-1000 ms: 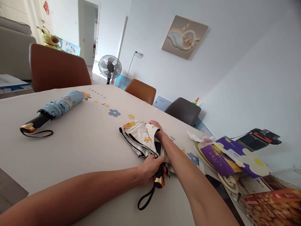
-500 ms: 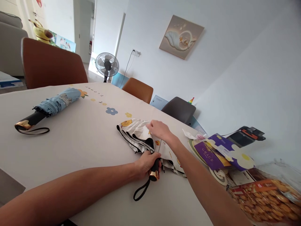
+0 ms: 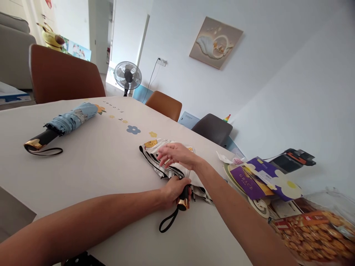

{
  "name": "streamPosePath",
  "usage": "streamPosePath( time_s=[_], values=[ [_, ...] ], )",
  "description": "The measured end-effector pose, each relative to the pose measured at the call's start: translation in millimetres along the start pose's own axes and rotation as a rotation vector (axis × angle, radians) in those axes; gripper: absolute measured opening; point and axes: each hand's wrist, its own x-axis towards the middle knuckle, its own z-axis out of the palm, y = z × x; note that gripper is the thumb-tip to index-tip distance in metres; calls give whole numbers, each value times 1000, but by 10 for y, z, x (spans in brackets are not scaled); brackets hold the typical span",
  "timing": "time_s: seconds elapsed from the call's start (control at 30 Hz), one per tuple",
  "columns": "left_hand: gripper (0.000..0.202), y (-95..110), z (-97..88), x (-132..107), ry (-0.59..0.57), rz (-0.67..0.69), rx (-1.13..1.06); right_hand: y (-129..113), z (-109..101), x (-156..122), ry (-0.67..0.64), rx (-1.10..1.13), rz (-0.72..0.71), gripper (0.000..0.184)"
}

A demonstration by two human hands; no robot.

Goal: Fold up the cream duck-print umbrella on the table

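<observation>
A white folding umbrella (image 3: 151, 152) with yellow cartoon prints and black-edged folds lies on the table, its canopy loose and spread to both sides. My left hand (image 3: 175, 190) is wrapped around its black handle, which ends in a gold-coloured cap with a black wrist strap. Over the canopy is my right hand (image 3: 177, 155), fingers stretched out and apart, holding nothing; whether the fingertips touch the fabric I cannot tell. A light blue umbrella (image 3: 74, 120), furled, with a black and gold handle, rests on the table to the left.
The white table (image 3: 105, 170) bears printed flowers. On its right side are a purple box (image 3: 251, 183), a bag of nuts (image 3: 318, 236) and a dark device (image 3: 291, 160). Chairs (image 3: 66, 75) stand along the far edge, with a fan (image 3: 128, 75) behind.
My right hand has moved left across the canopy, and its fingers have gone from closed to spread. My left hand stays on the handle. The view has shifted slightly.
</observation>
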Motion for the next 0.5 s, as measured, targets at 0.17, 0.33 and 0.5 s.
streamPosePath(
  time_s=[0.17,0.33,0.5],
  values=[
    [16,-4,1,17,9,-15,-29,94,51,146,406,-291,108,12],
    [15,0,-3,12,-12,-7,6,97,178,198,73,-65,-16,24],
    [14,8,-1,3,0,-14,-29,239,-110,235,548,-513,89,34]
  ],
)
